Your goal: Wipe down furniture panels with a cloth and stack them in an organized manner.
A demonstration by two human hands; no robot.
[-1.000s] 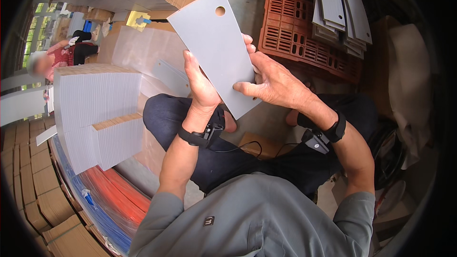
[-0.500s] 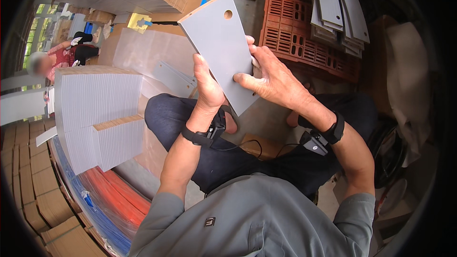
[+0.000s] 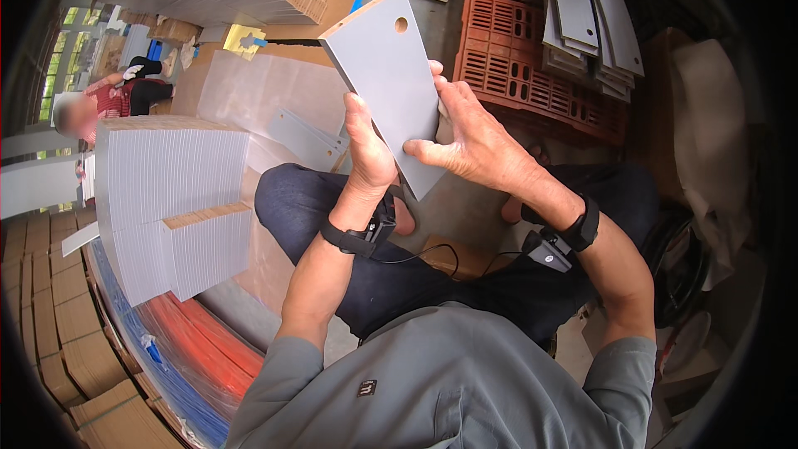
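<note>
A grey rectangular board (image 3: 391,75) with a round hole near its far end is held up tilted in front of me, over the floor between my knees. My left hand (image 3: 370,145) grips its left edge, the thumb pointing up along the side and the other fingers hidden behind. At the right edge my right hand (image 3: 478,133) holds it, with the thumb lying on the grey face and fingertips curling round the side. Something pale, perhaps a cloth, shows partly beneath the right palm; I cannot make it out clearly.
Stacked grey boards (image 3: 174,175) stand at my left, and a few flat boards (image 3: 303,137) lie beyond my left knee. Orange plastic crates (image 3: 503,41) carry more grey panels (image 3: 573,0) at the far right. A person (image 3: 112,96) sits at far left beside tall stacks.
The board has turned slightly and its far end has shifted a little to the right. Both hands keep hold of it, the right thumb sliding slightly lower on its face.
</note>
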